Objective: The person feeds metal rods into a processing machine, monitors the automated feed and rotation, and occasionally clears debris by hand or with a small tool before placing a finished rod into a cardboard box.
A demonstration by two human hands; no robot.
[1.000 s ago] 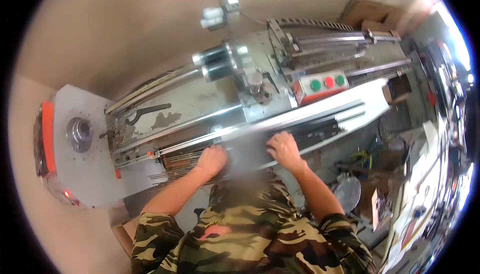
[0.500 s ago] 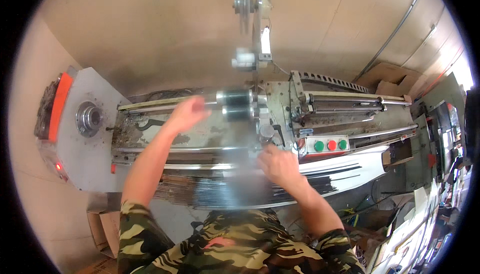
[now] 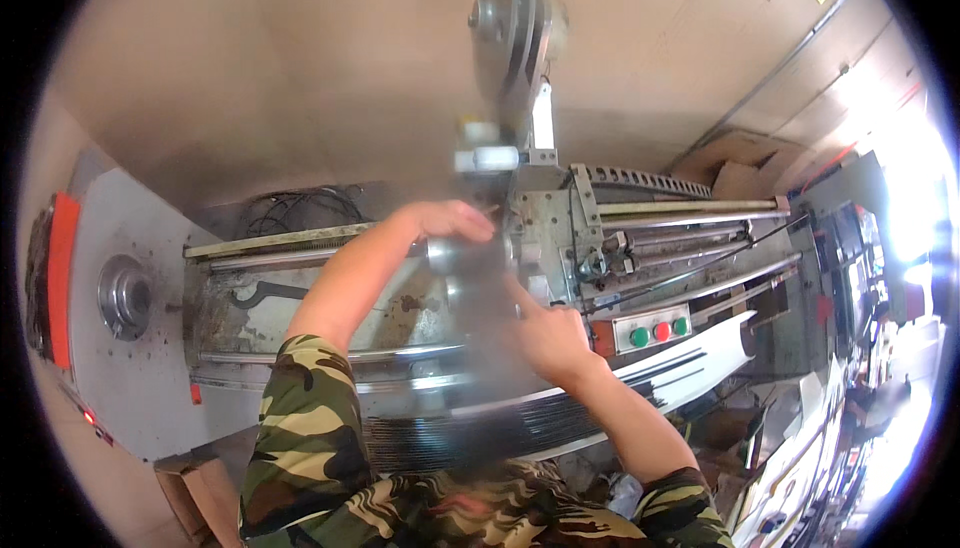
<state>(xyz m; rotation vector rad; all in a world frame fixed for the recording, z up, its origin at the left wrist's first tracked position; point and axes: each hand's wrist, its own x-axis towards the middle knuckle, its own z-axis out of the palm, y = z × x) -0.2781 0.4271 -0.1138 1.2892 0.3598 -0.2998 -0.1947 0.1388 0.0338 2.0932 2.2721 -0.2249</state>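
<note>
A pair of rollers with silver ends sits mid-machine, one in front of the other, half lost in a grey haze over the picture's middle. My left hand reaches over the rear roller, fingers stretched out and bent down at the tips; I cannot tell if they touch it. From the right, my right hand comes up beside the front roller. Its index finger points at the roller's right end, while the other fingers curl and are partly hidden. Neither hand visibly holds anything. Above stands a grooved metal pulley, with white guide rollers below it.
A round chuck is on the grey housing at left. A hook spanner lies on the machine bed. A button box sits right of my right hand. Black strips lie in a white trough along the front. Cardboard leans behind.
My left hand has moved right, from beside the rollers to over them. My right hand has come up from a black lever to the front roller. The view has shifted too.
</note>
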